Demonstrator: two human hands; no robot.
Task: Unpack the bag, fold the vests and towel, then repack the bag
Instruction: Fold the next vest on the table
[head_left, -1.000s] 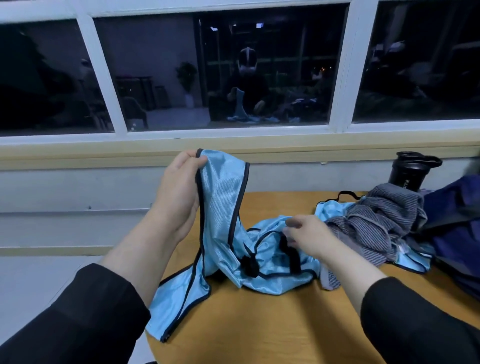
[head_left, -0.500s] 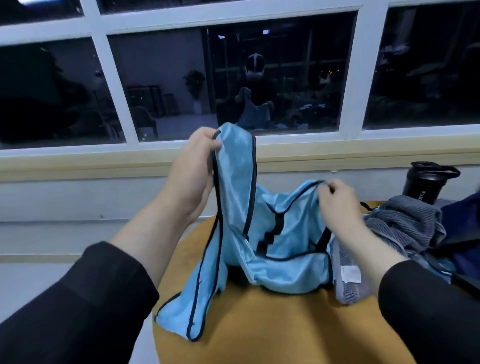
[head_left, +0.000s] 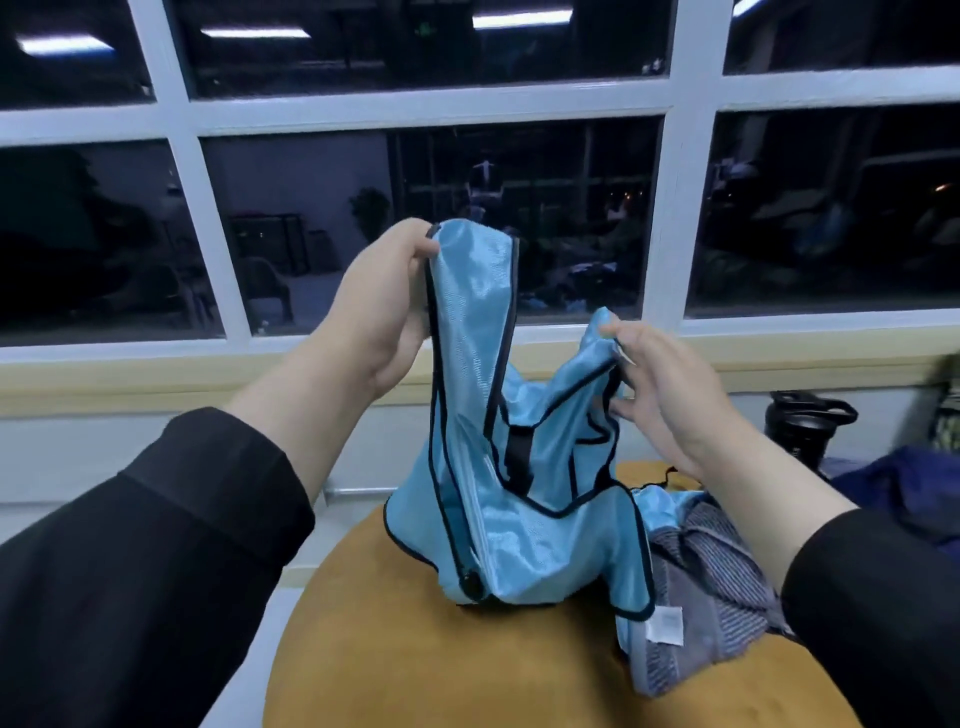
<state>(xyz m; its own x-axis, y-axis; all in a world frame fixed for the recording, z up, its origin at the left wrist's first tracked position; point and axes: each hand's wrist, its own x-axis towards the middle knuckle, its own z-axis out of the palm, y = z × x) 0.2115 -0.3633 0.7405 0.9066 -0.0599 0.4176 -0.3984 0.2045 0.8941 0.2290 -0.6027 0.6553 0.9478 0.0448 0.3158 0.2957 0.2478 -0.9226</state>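
A light blue vest with black trim hangs in the air above the round wooden table, its lower part just over the tabletop. My left hand pinches the top of one shoulder strap, held highest. My right hand pinches the other strap a little lower. A grey striped towel with a white label lies crumpled on the table to the right, with a bit of a second blue vest showing beside it. The dark blue bag lies at the far right.
A black bottle stands at the back right by the wall. A large window with white frames rises right behind the table. The floor drops away to the left of the table's edge.
Both hands have lifted the vest up off the table. My right hand rose from the heap on the tabletop to hold the second strap. The view tilted upward.
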